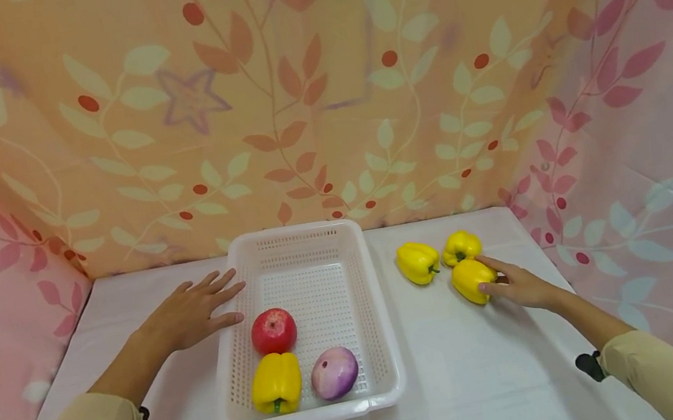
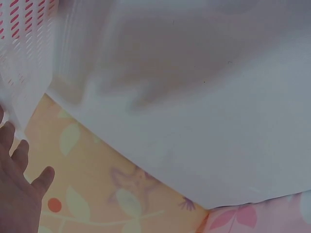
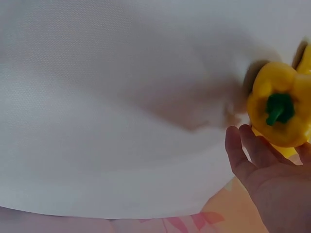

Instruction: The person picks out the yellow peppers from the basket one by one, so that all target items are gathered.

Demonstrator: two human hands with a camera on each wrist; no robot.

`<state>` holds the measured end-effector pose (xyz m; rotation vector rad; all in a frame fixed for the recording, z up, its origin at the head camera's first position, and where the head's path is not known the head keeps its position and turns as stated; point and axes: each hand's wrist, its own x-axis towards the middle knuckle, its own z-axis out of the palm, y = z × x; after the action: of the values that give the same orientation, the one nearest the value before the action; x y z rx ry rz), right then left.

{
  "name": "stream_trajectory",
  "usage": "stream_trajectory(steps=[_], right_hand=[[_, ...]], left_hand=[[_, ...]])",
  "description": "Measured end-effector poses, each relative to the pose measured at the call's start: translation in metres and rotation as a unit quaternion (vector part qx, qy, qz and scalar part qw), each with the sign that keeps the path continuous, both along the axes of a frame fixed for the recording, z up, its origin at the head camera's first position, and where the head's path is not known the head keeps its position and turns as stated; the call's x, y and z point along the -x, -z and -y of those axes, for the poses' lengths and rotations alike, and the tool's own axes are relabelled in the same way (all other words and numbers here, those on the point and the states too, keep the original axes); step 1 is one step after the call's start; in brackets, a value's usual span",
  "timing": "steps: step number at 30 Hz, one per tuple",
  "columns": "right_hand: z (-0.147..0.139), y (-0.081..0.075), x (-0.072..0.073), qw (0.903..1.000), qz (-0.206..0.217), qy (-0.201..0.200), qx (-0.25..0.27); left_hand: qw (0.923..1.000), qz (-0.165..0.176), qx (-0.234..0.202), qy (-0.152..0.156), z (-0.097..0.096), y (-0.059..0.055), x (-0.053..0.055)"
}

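Observation:
With its thumb in front and fingers at the side, the right hand (image 1: 520,285) grips a yellow bell pepper (image 1: 470,282) on the table. The pepper's green stem (image 3: 279,109) shows in the right wrist view. Two more yellow bell peppers lie close by, one behind it (image 1: 462,247) and one to its left (image 1: 418,262). Beside the left rim of a white perforated basket (image 1: 385,319), the left hand (image 1: 195,312) is spread with straight fingers and holds nothing. Inside the basket are a red round fruit (image 1: 273,331), a yellow bell pepper (image 1: 276,382) and a purple-and-white round vegetable (image 1: 335,373).
A white cloth covers the table (image 1: 460,380). Patterned curtains (image 1: 307,98) rise behind it and at both sides. The basket wall (image 2: 29,53) and the table's edge appear in the left wrist view.

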<state>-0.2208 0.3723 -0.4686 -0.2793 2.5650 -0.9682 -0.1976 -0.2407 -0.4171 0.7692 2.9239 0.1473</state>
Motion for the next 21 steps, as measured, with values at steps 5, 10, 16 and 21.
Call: stream_trajectory(steps=[5, 10, 16, 21], right_hand=[[0.000, -0.006, 0.002, 0.9999, 0.005, -0.003, -0.013], [0.003, -0.016, 0.005, 0.9989, -0.009, -0.007, -0.046], [0.016, -0.034, 0.012, 0.9963, -0.030, -0.014, -0.079], [0.037, -0.056, 0.021, 0.9953, -0.065, -0.030, -0.065]], left_hand=[[1.0000, 0.000, -0.001, 0.003, -0.001, -0.001, 0.000], [1.0000, -0.002, 0.001, 0.002, 0.000, -0.001, -0.001], [1.0000, 0.002, -0.001, 0.001, 0.000, -0.002, -0.002], [1.0000, 0.003, -0.004, 0.002, 0.000, -0.002, -0.003]])
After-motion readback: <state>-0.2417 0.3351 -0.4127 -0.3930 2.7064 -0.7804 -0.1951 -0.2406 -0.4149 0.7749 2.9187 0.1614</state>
